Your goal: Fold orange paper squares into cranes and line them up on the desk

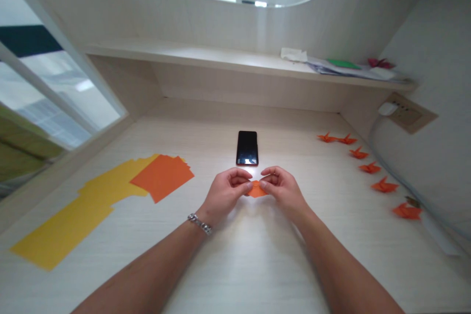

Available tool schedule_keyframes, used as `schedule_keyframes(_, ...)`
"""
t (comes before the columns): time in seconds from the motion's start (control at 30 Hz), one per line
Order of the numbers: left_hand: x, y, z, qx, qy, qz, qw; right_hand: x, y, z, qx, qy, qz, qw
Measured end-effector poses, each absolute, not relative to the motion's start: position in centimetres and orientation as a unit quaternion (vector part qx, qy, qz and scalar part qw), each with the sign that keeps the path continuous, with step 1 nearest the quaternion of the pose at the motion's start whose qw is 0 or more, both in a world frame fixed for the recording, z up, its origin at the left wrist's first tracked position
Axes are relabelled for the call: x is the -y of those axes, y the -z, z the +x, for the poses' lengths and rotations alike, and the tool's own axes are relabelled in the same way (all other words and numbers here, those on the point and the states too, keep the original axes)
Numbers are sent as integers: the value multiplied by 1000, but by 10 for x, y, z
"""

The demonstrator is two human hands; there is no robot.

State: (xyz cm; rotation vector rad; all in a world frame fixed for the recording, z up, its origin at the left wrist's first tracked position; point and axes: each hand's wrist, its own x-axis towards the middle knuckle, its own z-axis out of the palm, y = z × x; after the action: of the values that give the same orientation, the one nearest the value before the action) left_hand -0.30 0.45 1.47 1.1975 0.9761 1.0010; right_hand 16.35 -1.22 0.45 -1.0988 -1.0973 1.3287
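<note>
A small folded piece of orange origami paper (258, 190) is held between my two hands, over the middle of the desk. My left hand (228, 191) pinches its left side between thumb and fingers; a silver chain bracelet (199, 223) circles that wrist. On the opposite side my right hand (281, 190) grips the paper the same way, thumb on top. The paper's far edge is partly hidden by the fingers. Just beyond my hands lies a black smartphone (247, 148), screen up.
Orange paper sheets (162, 177) overlap fanned yellow sheets (73, 223) on the left. Several folded orange paper cranes (384, 185) line the right side, beside a grey cable (390, 169) running from a wall socket (410, 114). A shelf (221, 63) with papers spans the back.
</note>
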Motion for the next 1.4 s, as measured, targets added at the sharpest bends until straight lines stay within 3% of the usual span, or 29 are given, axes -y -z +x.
schedule_keyframes(0.2,-8,-12,-5,-418,-454,536,576,10,-4,164,468,-547,-458,522)
schedule_keyframes(0.43,-10,-5,-9,-438,-493,568,492,18,-8,160,581,-269,-551,535)
schedule_keyframes(0.6,-4,-5,-5,-441,-508,594,440,20,-3,150,616,-319,-520,498)
schedule_keyframes(1.17,7,-15,-3,-425,-413,716,368,12,3,149,472,-502,-494,530)
schedule_keyframes(1.4,-2,-13,-9,-469,-445,687,331,8,9,155,472,-497,-531,498)
